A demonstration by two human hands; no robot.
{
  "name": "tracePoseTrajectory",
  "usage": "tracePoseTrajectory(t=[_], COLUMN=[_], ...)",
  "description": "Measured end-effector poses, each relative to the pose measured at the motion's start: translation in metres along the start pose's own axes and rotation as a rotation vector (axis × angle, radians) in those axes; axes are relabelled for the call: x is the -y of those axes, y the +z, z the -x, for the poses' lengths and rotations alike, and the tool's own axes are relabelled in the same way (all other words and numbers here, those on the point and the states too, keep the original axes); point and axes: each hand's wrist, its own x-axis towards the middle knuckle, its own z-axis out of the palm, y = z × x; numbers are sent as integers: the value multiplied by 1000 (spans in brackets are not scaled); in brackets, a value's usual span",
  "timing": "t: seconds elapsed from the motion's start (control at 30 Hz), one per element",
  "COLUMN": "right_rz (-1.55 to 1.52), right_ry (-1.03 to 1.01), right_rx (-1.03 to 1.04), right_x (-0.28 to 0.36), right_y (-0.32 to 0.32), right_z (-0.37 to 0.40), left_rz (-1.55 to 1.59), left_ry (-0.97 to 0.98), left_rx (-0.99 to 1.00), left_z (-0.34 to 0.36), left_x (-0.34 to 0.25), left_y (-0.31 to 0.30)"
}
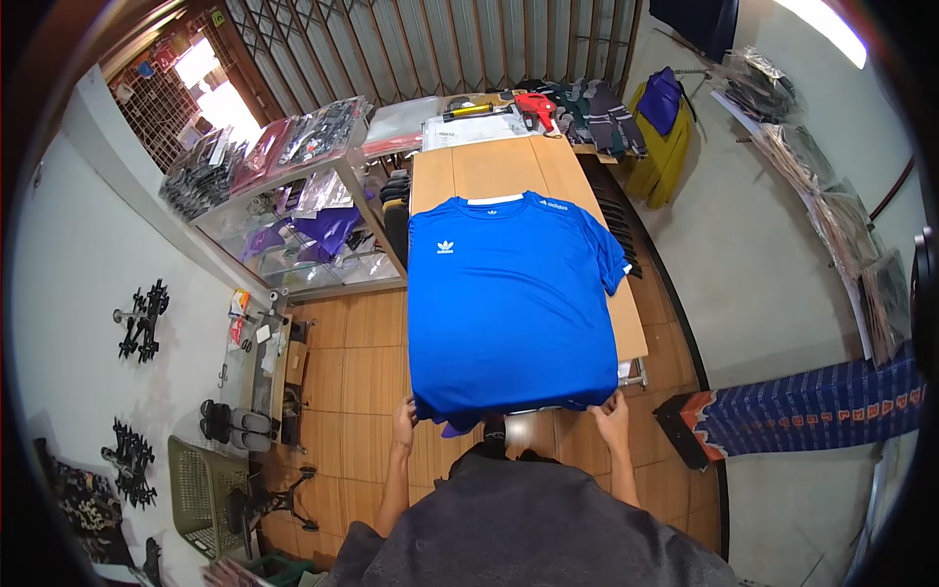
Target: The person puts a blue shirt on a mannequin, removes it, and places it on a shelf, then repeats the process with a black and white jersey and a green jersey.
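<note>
A blue T-shirt (pixel 509 303) with a white logo on its chest lies spread front side up on the wooden table (pixel 489 168), its collar pointing away from me. The bottom hem hangs over the near edge. My left hand (pixel 405 423) pinches the hem at its left corner, fingers closed on the cloth. At the right corner of the same hem, my right hand (pixel 611 419) is closed on the fabric too. A bit of purple cloth (pixel 455 428) shows below the hem near the left hand.
A red tape dispenser (pixel 535 112) sits at the table's far end beside white packaging (pixel 474 130). On the left stands a glass display case (pixel 293 230) topped with bagged garments. A green basket (pixel 207 499) is lower left. A blue patterned cloth (pixel 802 411) hangs at right.
</note>
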Motion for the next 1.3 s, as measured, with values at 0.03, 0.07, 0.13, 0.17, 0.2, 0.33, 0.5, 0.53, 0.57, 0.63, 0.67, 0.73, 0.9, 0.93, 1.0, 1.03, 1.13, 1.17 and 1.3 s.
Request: tracePoseTrajectory(t=[0.03, 0.07, 0.13, 0.17, 0.2, 0.33, 0.5, 0.53, 0.57, 0.63, 0.67, 0.73, 0.9, 0.93, 1.0, 1.03, 1.13, 1.17, 1.3], right_rz=[63, 128, 157, 150, 145, 76, -303, -417, -531, -603, -723, -966, -1108, -847, -303, -15, 590, 815, 990], right_ry=[69, 137, 192, 195, 200, 244, 315, 324, 329, 353, 337, 303, 210, 148, -96, -273, -552, -523, -380], right_rx=[97, 193, 315, 335, 356, 492, 553, 492, 428, 369, 384, 345, 172, 126, 52, 31, 21, 16, -40], right_x=[0, 4, 3, 6, 12, 6, 57, 67, 84, 130, 122, 110, 165, 167, 163, 156, 145, 151, 145], right_y=[-3, -7, -12, -15, -17, -37, -68, -66, -64, -60, -57, -39, 14, 29, 61, 76, 113, 121, 127], right_z=[0, -2, 5, 8, 12, 22, 21, 16, 8, -5, -28, -73, -82, -77, -64, -59, -54, -47, -43], left_rz=[-91, -66, -265, -362, -488, -345, -10, 82, 174, 279, 352, 721, 547, 322, -169, -435, -770, -823, -1275], left_ry=[6, 82, 32, 10, -115, -27, -87, -41, 7, 115, 122, 82, 44, 132, 403, 585, 854, 911, 812], left_rx=[-2, -80, -12, 25, 31, 71, 209, 200, 193, 212, 233, 450, 167, 120, 38, 5, 91, 163, 151], left_z=[3, 15, 43, 51, 57, 85, 112, 116, 116, 113, 93, 18, -4, -10, -16, -16, -24, -32, -58], left_x=[9, 7, -6, -8, -8, 3, -63, -84, -106, -151, -156, -144, -188, -178, -166, -160, -162, -162, -169], left_y=[-3, 7, 10, 12, 7, -6, -21, -15, -8, 8, 3, -20, 60, 73, 107, 123, 149, 151, 153])
